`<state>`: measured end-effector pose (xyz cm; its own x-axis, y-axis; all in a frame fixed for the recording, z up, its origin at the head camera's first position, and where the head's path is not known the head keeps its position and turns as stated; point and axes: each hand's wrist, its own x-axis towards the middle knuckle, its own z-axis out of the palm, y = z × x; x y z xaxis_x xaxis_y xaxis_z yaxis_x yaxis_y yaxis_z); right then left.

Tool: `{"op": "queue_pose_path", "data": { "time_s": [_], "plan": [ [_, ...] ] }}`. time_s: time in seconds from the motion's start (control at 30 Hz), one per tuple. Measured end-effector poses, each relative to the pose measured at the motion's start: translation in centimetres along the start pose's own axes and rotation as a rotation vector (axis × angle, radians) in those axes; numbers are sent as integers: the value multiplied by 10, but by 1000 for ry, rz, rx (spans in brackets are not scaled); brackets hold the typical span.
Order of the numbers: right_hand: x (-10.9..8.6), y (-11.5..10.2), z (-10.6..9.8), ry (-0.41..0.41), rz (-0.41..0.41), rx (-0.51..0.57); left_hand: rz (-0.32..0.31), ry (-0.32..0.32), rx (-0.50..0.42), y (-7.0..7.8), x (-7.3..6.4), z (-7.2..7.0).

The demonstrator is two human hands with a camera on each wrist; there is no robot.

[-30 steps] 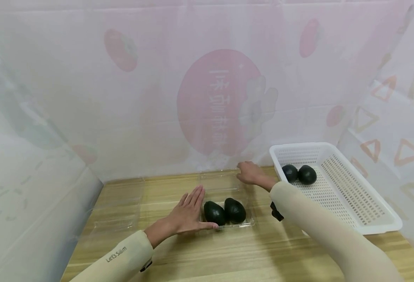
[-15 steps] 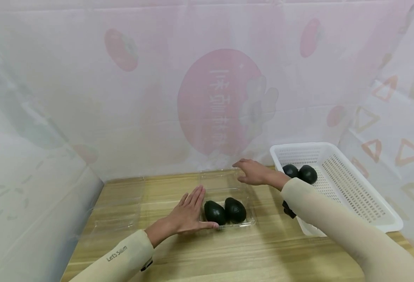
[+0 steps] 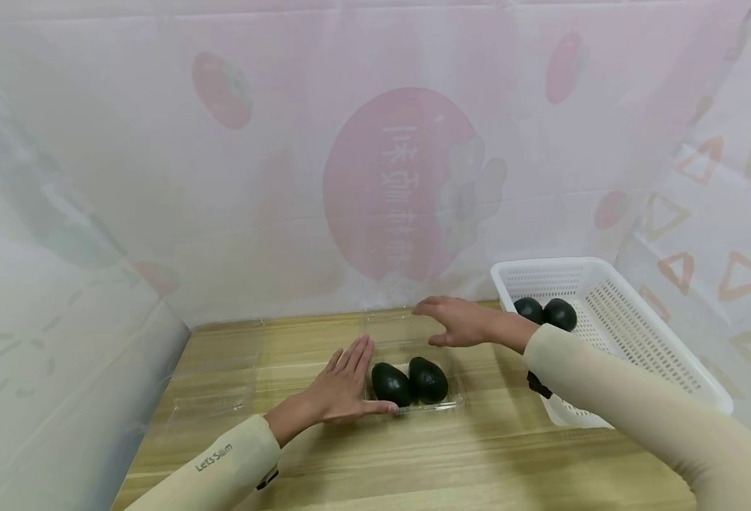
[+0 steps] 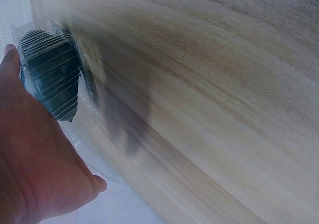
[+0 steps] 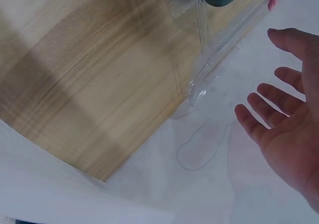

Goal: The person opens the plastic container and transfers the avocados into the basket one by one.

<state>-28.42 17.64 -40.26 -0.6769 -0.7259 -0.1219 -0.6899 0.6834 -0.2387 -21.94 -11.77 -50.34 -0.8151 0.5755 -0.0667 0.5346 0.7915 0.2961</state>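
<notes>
Far left: clear plastic box (image 3: 212,408) on the surface (image 3: 426,458). Next, my left hand (image 3: 343,389), fingers straight along the left side of a clear container (image 3: 441,407), thumb at its front edge. Container holds two avocados (image 3: 428,380) side by side; lid (image 3: 395,328) lies open behind them. My right hand (image 3: 461,323) hovers by the lid, fingers slightly bent, nothing gripped. Hands apart. Far right: white basket (image 3: 647,341), two more avocados (image 3: 559,314) inside, near its left wall.
</notes>
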Motion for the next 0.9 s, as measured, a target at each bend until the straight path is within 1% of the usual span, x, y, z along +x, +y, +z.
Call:
{"op": "queue_pose_path", "data": {
  "time_s": [0.13, 0.37, 0.5, 0.77, 0.9],
  "plan": [
    [-4, -8, -1, -39, -33, -19, -6, -8, 19, -4, 3, 4],
    [-10, -15, 5, -33, -106, -45, -13, -18, 19, -5, 5, 5],
    [-13, -20, 9, -76, -129, -50, -17, -28, 25, -4, 5, 4],
    [-16, -30, 15, -160, -116, -69, -17, -31, 22, -2, 3, 3],
    [-15, -31, 20, -179, -122, -73, -14, -41, 21, 0, 1, -1]
  ]
}}
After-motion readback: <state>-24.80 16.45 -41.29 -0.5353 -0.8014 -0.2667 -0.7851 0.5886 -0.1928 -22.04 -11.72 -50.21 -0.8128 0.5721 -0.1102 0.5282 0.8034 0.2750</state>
